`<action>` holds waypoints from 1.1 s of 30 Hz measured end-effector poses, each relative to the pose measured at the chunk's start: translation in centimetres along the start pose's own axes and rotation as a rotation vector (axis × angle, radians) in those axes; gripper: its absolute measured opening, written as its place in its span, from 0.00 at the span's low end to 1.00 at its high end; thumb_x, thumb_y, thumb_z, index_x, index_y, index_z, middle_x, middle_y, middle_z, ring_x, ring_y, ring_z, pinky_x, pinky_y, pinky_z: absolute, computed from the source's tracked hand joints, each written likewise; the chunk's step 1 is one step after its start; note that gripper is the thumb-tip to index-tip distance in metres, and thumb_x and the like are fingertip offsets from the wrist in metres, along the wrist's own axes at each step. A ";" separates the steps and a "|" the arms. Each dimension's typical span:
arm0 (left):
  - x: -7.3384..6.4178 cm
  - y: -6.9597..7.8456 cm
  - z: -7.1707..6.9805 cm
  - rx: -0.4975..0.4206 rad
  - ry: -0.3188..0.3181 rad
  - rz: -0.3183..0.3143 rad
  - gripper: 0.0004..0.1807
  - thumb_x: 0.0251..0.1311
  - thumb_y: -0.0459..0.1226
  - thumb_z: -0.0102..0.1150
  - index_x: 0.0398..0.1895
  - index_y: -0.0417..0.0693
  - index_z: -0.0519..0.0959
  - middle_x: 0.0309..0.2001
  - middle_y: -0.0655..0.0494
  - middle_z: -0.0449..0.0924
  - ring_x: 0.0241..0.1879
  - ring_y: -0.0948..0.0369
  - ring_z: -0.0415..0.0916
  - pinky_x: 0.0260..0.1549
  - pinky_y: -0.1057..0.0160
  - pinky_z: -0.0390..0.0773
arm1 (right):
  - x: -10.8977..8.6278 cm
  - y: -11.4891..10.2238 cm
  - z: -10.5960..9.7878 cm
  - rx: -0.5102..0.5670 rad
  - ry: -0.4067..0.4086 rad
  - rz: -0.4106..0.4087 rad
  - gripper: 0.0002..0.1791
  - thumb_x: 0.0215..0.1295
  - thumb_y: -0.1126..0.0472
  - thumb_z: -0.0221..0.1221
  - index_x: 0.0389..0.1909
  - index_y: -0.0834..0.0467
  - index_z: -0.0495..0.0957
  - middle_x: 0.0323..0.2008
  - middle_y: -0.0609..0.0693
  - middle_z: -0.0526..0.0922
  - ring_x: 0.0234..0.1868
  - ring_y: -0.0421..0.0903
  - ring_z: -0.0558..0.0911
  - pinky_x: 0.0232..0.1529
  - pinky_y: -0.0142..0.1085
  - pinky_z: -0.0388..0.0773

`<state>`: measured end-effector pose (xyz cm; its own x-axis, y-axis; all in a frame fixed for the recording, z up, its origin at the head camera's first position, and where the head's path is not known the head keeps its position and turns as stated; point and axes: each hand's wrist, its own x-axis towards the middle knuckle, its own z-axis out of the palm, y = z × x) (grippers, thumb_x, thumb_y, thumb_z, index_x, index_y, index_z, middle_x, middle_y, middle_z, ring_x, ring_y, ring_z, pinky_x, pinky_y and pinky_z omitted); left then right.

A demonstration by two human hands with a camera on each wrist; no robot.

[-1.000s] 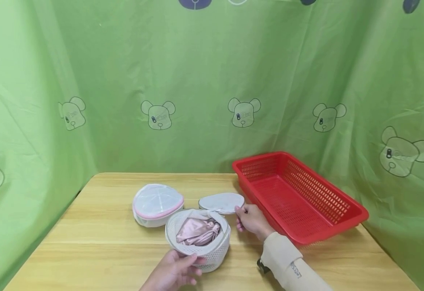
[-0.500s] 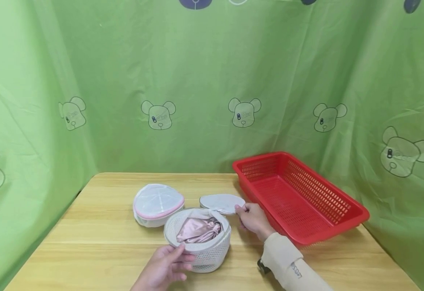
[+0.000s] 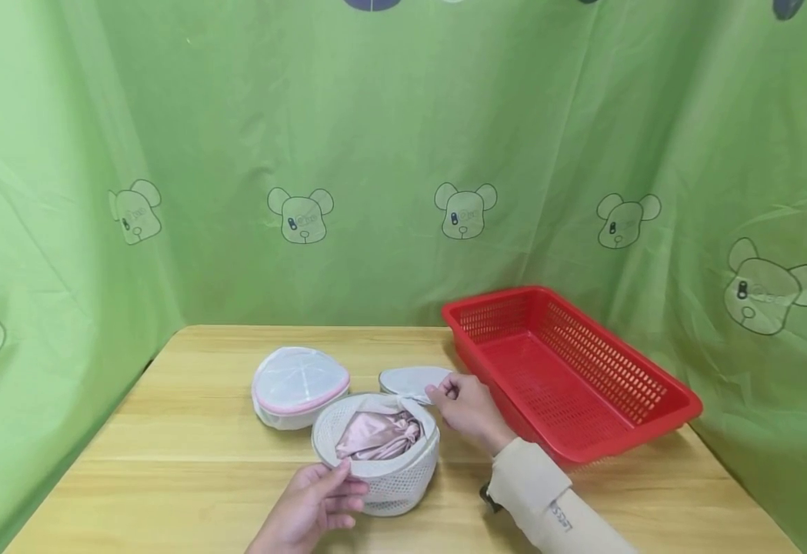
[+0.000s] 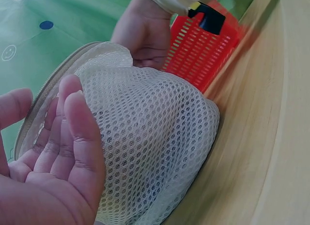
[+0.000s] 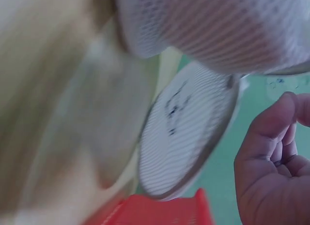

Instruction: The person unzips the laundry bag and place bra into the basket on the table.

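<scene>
A whitish mesh laundry bag (image 3: 403,485) stands on the table with its top open. Bunched pink satin cloth (image 3: 374,436) lies inside. My left hand (image 3: 309,504) holds its front rim, thumb over the edge and fingers against the mesh wall (image 4: 150,133). The unzipped lid flap (image 3: 410,380) lies folded back behind the bag, its ribbed side showing in the right wrist view. My right hand (image 3: 468,408) is over the flap's right end, fingers bent. In the right wrist view the right hand shows apart from the flap; its fingertips are partly cut off.
A second white mesh bag (image 3: 301,385) with pink piping sits zipped at the back left. The red perforated basket (image 3: 569,392) stands on the right, close to my right hand. Green curtain (image 3: 389,269) hangs behind the wooden table (image 3: 168,462).
My right hand has moved slightly left and up from the flap's right tip. My left hand has shifted left along the bag's front rim. The flap has hardly moved.
</scene>
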<state>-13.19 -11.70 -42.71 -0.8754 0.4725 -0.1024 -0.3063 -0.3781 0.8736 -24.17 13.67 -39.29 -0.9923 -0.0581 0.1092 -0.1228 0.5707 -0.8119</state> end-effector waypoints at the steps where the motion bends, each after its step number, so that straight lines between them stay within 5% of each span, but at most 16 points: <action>1: 0.0 0.0 0.0 0.000 -0.002 0.001 0.10 0.72 0.42 0.50 0.37 0.47 0.78 0.35 0.58 0.84 0.32 0.67 0.80 0.32 0.69 0.79 | -0.1 -0.4 0.1 -0.009 0.002 -0.032 0.14 0.63 0.58 0.63 0.21 0.55 0.72 0.16 0.47 0.71 0.19 0.42 0.71 0.21 0.33 0.67; 11: 0.1 -0.1 0.0 0.002 -0.008 0.002 0.09 0.71 0.41 0.51 0.38 0.46 0.77 0.34 0.58 0.84 0.32 0.67 0.81 0.33 0.69 0.79 | -1.3 -2.7 1.0 -0.130 -0.028 -0.379 0.11 0.58 0.63 0.66 0.22 0.53 0.74 0.18 0.40 0.71 0.22 0.37 0.70 0.25 0.30 0.70; 18: 0.1 -0.1 0.1 0.030 -0.001 -0.001 0.10 0.71 0.41 0.50 0.39 0.46 0.77 0.34 0.59 0.83 0.32 0.68 0.80 0.33 0.70 0.79 | -2.0 -3.3 1.7 -0.205 -0.104 -0.568 0.08 0.57 0.62 0.67 0.35 0.58 0.79 0.31 0.46 0.81 0.35 0.44 0.80 0.39 0.38 0.78; 27: 0.0 -0.2 0.0 0.051 0.034 -0.008 0.09 0.72 0.41 0.50 0.39 0.46 0.74 0.34 0.59 0.82 0.32 0.67 0.80 0.33 0.70 0.79 | -2.8 -3.5 2.4 -0.341 -0.362 -0.626 0.28 0.54 0.57 0.70 0.55 0.62 0.76 0.48 0.52 0.82 0.49 0.48 0.80 0.52 0.40 0.76; 33: 0.1 -0.4 0.1 0.061 0.015 0.008 0.06 0.72 0.39 0.48 0.39 0.47 0.74 0.34 0.59 0.81 0.33 0.67 0.79 0.33 0.69 0.79 | -2.9 -3.1 3.2 -0.447 -0.399 -0.629 0.32 0.53 0.58 0.71 0.58 0.64 0.74 0.53 0.53 0.80 0.56 0.50 0.77 0.59 0.42 0.71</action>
<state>-13.13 -11.38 -42.99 -0.8833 0.4576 -0.1017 -0.2760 -0.3322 0.9019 -20.94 9.41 -38.91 -0.6839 -0.7058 0.1847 -0.7156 0.5997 -0.3581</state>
